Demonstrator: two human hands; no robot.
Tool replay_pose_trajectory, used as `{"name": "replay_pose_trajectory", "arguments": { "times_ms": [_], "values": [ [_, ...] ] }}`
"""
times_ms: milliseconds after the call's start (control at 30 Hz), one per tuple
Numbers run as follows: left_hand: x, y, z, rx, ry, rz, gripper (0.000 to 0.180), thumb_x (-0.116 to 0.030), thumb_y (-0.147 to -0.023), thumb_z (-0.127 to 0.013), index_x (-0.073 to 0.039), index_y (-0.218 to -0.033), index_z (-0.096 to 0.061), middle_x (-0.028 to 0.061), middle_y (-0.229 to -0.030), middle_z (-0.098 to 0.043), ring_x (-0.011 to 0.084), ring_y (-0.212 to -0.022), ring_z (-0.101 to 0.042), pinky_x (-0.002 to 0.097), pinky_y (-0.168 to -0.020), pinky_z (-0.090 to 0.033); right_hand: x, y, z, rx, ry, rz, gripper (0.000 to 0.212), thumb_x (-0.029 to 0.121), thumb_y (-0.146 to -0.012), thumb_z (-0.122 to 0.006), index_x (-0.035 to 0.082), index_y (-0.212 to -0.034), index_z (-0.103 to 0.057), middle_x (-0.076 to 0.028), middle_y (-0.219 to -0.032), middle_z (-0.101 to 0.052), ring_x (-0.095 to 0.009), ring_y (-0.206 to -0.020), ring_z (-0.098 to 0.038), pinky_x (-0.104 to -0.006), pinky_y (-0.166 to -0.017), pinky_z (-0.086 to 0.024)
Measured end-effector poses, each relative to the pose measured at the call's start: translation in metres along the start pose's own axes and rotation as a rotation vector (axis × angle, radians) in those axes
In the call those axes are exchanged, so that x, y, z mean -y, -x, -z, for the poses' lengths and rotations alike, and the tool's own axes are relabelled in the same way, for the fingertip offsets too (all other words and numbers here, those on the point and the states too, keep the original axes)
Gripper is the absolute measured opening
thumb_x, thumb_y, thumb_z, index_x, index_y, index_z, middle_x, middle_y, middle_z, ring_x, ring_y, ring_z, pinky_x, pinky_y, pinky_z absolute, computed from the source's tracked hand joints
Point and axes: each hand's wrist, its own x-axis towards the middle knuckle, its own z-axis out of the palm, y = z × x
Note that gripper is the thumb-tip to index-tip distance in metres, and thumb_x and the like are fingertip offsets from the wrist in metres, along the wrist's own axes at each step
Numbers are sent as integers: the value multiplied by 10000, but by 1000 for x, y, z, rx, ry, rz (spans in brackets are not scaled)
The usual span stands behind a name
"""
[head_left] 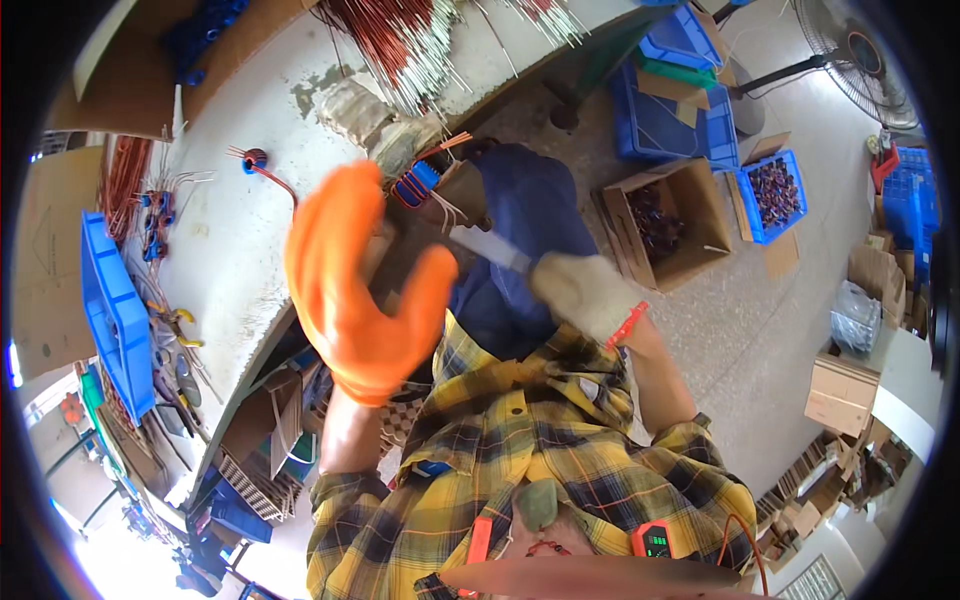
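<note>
My feed is bright overall, with glare blown to white at the lower left, where I lose all detail and pick up a faint coloured fringe along the rim. The counter (225, 225) reads pale and well lit; the floor (720, 320) brightens toward the upper right. Below the counter's edge I see only dim shadow. I get motion blur on the left hand (365, 290), its fingers (345, 205) smeared soft, and on the right hand (585, 292) and its pale blade (490, 247). The plaid shirt (515, 435) looks sharper. Straight edges bow near the black border.
</note>
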Motion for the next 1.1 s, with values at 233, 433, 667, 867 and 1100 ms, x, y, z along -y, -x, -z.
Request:
{"name": "replay_pose_trajectory", "arguments": {
  "times_ms": [233,433,667,867,1100],
  "values": [
    [28,-27,-4,70,51,-132,549,28,-821,-849,25,-1357,-730,155,-1277,-799,371,-1245,-723,458,-1121,-537,2,7,-8,-221,-39,133,292,304,-1122,-603,54,-1041,-730,-163,-773,-700,-289,-602,-675,-405,-614,-526],
    [28,-28,-2,34,64,-161,532,-23,-793,-876,8,-1311,-754,176,-1255,-796,423,-1171,-725,501,-1101,-541,-2,10,-2,-183,-24,253,308,310,-1089,-626,31,-1088,-755,-164,-787,-717,-328,-674,-729,-421,-654,-557],
    [38,-23,-7,-12,69,-195,571,-62,-781,-898,-37,-1335,-765,137,-1238,-804,385,-1232,-729,554,-1101,-540,5,11,-8,-358,-254,100,309,341,-1087,-651,61,-1083,-781,-162,-769,-729,-301,-713,-754,-397,-675,-567],
    [31,-29,-4,-64,187,-189,600,-75,-769,-912,-36,-1348,-763,124,-1251,-804,370,-1231,-731,581,-1132,-513,26,14,-9,-312,-470,308,168,40,-1009,-715,-47,-1147,-754,-14,-741,-713,-145,-733,-753,-290,-615,-576],
    [13,-26,-5,-1,196,-195,537,-72,-792,-910,-29,-1309,-772,134,-1266,-801,370,-1267,-721,578,-1151,-517,103,-11,-9,-540,-375,363,201,145,-1042,-785,-52,-1082,-772,-18,-719,-704,-59,-650,-648,-260,-590,-512]
  ]
}}
